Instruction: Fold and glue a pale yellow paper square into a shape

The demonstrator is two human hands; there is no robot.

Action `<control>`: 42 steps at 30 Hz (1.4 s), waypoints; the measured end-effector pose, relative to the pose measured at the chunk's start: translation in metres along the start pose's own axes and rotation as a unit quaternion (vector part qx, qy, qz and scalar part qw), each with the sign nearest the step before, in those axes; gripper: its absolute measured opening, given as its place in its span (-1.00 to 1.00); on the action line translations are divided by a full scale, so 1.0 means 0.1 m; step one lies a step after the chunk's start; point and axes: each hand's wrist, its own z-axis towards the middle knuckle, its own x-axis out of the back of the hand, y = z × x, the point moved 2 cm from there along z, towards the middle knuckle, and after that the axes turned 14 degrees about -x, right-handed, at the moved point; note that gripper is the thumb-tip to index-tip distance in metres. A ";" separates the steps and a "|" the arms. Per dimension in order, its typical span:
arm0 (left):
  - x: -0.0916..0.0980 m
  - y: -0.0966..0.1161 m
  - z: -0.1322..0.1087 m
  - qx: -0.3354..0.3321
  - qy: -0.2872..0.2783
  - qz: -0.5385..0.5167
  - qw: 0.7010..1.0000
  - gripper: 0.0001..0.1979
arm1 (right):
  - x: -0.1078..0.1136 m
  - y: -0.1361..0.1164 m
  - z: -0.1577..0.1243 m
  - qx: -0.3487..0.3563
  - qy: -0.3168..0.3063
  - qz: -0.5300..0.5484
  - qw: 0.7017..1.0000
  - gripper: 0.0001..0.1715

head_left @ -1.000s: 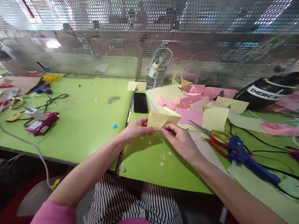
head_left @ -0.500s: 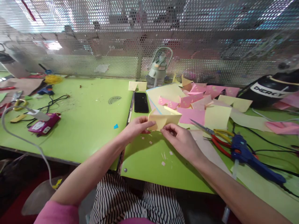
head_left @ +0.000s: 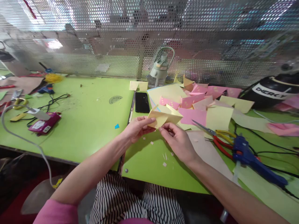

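A folded piece of pale yellow paper [head_left: 164, 118] is held up over the green table. My left hand [head_left: 141, 126] is closed on its left end, the thumb on the near face. At the lower edge, my right hand [head_left: 174, 135] pinches the paper between thumb and fingertips. Tiny paper scraps [head_left: 164, 164] lie on the table below. Behind the paper are a black phone [head_left: 142, 102], a larger yellow sheet [head_left: 167, 92] and pink paper pieces [head_left: 192, 115].
Scissors [head_left: 224, 140] and a blue glue gun [head_left: 252, 160] lie to the right, with black cords. A clear bottle [head_left: 158, 73] stands against the perforated metal screen [head_left: 98, 56]. On the left are a magenta box [head_left: 44, 124] with a white plug and cables. A black bag [head_left: 268, 90] sits far right.
The folded yellow paper has tilted, and its near face now shows a different angle. My left hand has turned a little and dropped slightly. The right hand still pinches the lower edge.
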 end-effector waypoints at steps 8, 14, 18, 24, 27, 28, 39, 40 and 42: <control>-0.01 -0.07 -0.01 0.026 -0.030 -0.045 0.998 -0.66 | -0.06 0.03 0.03 -0.058 -0.027 0.099 0.993 -0.63; -0.01 -0.08 -0.01 -0.025 -0.045 -0.021 0.998 -0.65 | -0.03 0.04 0.04 -0.061 -0.004 0.098 0.993 -0.59; -0.01 -0.06 0.01 -0.094 -0.026 -0.017 0.995 -0.77 | -0.03 0.04 0.03 -0.063 -0.004 0.090 0.994 -0.61; 0.00 -0.05 0.03 -0.096 0.012 -0.035 0.995 -0.74 | -0.04 0.05 0.02 -0.055 -0.017 0.076 0.995 -0.61; 0.01 -0.07 0.03 -0.088 0.016 -0.031 0.996 -0.72 | -0.04 0.06 0.03 -0.051 -0.017 0.074 0.996 -0.59; 0.01 -0.07 0.03 -0.087 0.016 -0.030 0.996 -0.73 | -0.05 0.07 0.03 -0.050 -0.018 0.075 0.996 -0.59; 0.00 -0.08 0.04 -0.093 0.009 -0.019 0.995 -0.87 | -0.07 0.05 0.02 -0.054 -0.026 0.079 0.995 -0.63; 0.00 -0.08 0.04 -0.091 0.007 -0.018 0.996 -0.88 | -0.07 0.05 0.02 -0.054 -0.025 0.078 0.995 -0.63; 0.00 -0.08 0.04 -0.088 0.007 -0.019 0.996 -0.90 | -0.08 0.05 0.02 -0.053 -0.025 0.073 0.996 -0.63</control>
